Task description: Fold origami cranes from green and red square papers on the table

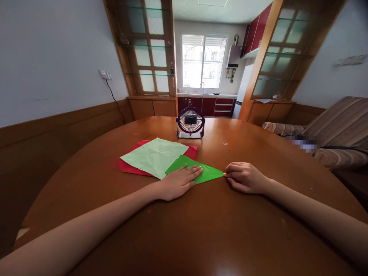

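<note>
A bright green sheet of folded paper [211, 174] lies on the table, narrowing to a point at its right end. My left hand [179, 182] rests flat on its left part, fingers stretched out, hiding some of the lower edge. At the pointed right tip, my right hand [244, 177] has its fingers curled, with thumb and fingertips pinching the paper. Under the green piece's left corner lies a creased pale green sheet [152, 155]. That sheet sits on top of a red sheet [129, 166], whose corners stick out around it.
A small dark purple desk fan [190, 122] stands beyond the papers on the round wooden table [201, 237]. A tiny white scrap [225, 143] lies right of the fan. A striped armchair [342, 126] is beside the table at right.
</note>
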### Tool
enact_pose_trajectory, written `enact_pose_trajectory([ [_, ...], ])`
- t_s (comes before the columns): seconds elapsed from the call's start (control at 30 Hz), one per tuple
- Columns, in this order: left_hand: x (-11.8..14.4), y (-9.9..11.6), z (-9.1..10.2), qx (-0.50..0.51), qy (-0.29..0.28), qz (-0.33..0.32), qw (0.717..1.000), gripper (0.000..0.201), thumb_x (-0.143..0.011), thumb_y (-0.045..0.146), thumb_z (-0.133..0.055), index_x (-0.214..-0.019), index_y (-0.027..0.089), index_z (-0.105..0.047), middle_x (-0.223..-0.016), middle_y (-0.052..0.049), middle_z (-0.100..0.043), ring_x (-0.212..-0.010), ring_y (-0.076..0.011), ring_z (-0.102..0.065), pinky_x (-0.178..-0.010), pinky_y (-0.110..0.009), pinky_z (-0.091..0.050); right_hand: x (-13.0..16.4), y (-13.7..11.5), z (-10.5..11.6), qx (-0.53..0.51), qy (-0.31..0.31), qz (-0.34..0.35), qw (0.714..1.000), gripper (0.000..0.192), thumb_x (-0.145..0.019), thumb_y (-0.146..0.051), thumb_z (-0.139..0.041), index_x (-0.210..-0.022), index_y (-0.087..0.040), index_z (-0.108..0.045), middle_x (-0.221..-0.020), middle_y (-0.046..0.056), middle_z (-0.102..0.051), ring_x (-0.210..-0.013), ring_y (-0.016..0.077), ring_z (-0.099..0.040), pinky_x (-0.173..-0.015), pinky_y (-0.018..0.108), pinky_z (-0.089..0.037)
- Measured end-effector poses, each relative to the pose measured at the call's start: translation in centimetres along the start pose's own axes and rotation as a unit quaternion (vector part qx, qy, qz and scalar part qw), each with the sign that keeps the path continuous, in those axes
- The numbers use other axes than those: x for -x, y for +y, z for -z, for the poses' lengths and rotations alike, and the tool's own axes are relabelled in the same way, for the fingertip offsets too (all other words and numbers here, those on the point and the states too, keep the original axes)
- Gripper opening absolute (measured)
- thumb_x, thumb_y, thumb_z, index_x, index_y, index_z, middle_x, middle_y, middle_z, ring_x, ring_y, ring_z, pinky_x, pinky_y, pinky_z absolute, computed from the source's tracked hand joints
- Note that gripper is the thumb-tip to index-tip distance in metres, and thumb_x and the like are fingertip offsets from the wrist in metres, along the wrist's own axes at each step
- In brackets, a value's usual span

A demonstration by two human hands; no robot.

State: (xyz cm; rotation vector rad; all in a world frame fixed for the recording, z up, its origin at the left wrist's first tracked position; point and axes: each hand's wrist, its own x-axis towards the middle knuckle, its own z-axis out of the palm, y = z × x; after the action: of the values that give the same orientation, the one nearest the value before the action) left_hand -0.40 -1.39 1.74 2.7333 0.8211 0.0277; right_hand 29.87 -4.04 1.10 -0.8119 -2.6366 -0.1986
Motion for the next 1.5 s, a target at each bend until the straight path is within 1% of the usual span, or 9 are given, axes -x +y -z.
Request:
enact_pose_trajectory([
  [0.3, 0.0, -0.3, -0.2, -0.010, 0.005, -0.007, 1.000, 0.054, -0.102, 0.041, -0.018, -0.152, 0.021, -0.018, -0.159, -0.003, -0.016, -0.147, -0.0183, -0.012, -0.119, -0.038, -0.008, 0.5, 0.9, -0.2, -0.018, 0.021, -0.011, 1.000, 0.028, -0.093, -0.021, -0.044, -0.074, -0.017, -0.065, -0.086, 0.010, -0.065, -0.077, 0.0174, -0.062, -0.070, 0.030, -0.049],
  [0.43, -0.1, -0.1, -0.1, -0.013, 0.005, -0.001, 1.000, 0.053, -0.102, 0.038, -0.021, -0.152, 0.020, -0.020, -0.159, -0.004, -0.017, -0.147, -0.0186, -0.012, -0.119, -0.039, -0.007, 1.0, 1.6, -0.3, -0.072, 0.080, -0.052, 0.993, 0.027, -0.093, -0.022, -0.045, -0.074, -0.016, -0.063, -0.085, 0.008, -0.064, -0.073, 0.0153, -0.062, -0.066, 0.027, -0.050],
  [0.57, -0.1, -0.1, -0.1, -0.017, 0.022, -0.021, 0.999, 0.050, -0.101, 0.031, -0.024, -0.151, 0.024, -0.024, -0.158, -0.003, -0.020, -0.146, -0.0201, -0.017, -0.119, -0.042, -0.011, 1.1, 1.7, 0.0, -0.097, 0.140, -0.078, 0.982, 0.020, -0.093, -0.021, -0.046, -0.084, -0.017, -0.063, -0.089, 0.008, -0.064, -0.077, 0.0159, -0.062, -0.068, 0.028, -0.051],
  [0.63, -0.1, -0.1, -0.1, -0.018, 0.030, -0.023, 0.999, 0.049, -0.100, 0.028, -0.026, -0.149, 0.029, -0.029, -0.158, -0.001, -0.022, -0.145, -0.0219, -0.020, -0.118, -0.043, -0.016, 0.6, 1.2, 0.0, -0.115, 0.120, -0.041, 0.985, 0.018, -0.093, -0.020, -0.046, -0.096, -0.018, -0.063, -0.095, 0.009, -0.064, -0.084, 0.0172, -0.062, -0.073, 0.030, -0.052],
  [0.73, -0.4, 0.1, -0.2, -0.014, 0.049, -0.008, 0.999, 0.045, -0.100, 0.027, -0.031, -0.143, 0.036, -0.039, -0.156, 0.001, -0.028, -0.142, -0.0245, -0.027, -0.115, -0.046, -0.023, -0.3, 0.2, -0.3, -0.105, 0.044, 0.025, 0.993, 0.025, -0.092, -0.019, -0.049, -0.113, -0.018, -0.061, -0.105, 0.011, -0.065, -0.093, 0.0191, -0.062, -0.081, 0.034, -0.052],
  [0.9, -1.2, 0.4, -1.1, 0.002, 0.132, 0.011, 0.991, 0.036, -0.099, 0.041, -0.038, -0.129, 0.036, -0.057, -0.141, -0.002, -0.050, -0.128, -0.0252, -0.045, -0.107, -0.047, -0.034, -1.4, -0.7, -0.6, -0.053, -0.016, 0.069, 0.996, 0.028, -0.091, -0.021, -0.049, -0.115, -0.017, -0.062, -0.105, 0.011, -0.066, -0.097, 0.0215, -0.061, -0.088, 0.040, -0.049],
  [1.03, -1.5, 0.4, -1.5, 0.010, 0.161, -0.001, 0.987, 0.034, -0.098, 0.041, -0.041, -0.125, 0.034, -0.060, -0.134, -0.004, -0.054, -0.124, -0.0249, -0.048, -0.105, -0.046, -0.036, -1.5, -0.5, -0.4, -0.044, -0.016, 0.068, 0.997, 0.027, -0.092, -0.021, -0.047, -0.113, -0.017, -0.064, -0.104, 0.012, -0.066, -0.094, 0.0210, -0.060, -0.086, 0.039, -0.049],
  [1.3, -1.5, 0.0, -0.4, 0.133, 0.131, 0.010, 0.982, 0.042, -0.089, 0.029, -0.056, -0.131, 0.028, -0.055, -0.139, -0.004, -0.053, -0.130, -0.0250, -0.044, -0.111, -0.044, -0.030, -0.2, 1.0, 0.4, -0.046, 0.006, 0.056, 0.997, 0.024, -0.092, -0.020, -0.046, -0.100, -0.015, -0.068, -0.093, 0.011, -0.067, -0.082, 0.0182, -0.061, -0.074, 0.032, -0.050],
  [1.5, -0.8, -1.4, 0.9, 0.268, 0.049, 0.009, 0.962, 0.066, -0.080, 0.026, -0.063, -0.142, 0.030, -0.040, -0.149, -0.001, -0.040, -0.137, -0.0243, -0.036, -0.114, -0.041, -0.028, 0.4, 1.7, 0.6, -0.063, 0.000, 0.055, 0.996, 0.023, -0.092, -0.020, -0.047, -0.099, -0.015, -0.069, -0.094, 0.011, -0.067, -0.083, 0.0178, -0.062, -0.073, 0.031, -0.051],
])
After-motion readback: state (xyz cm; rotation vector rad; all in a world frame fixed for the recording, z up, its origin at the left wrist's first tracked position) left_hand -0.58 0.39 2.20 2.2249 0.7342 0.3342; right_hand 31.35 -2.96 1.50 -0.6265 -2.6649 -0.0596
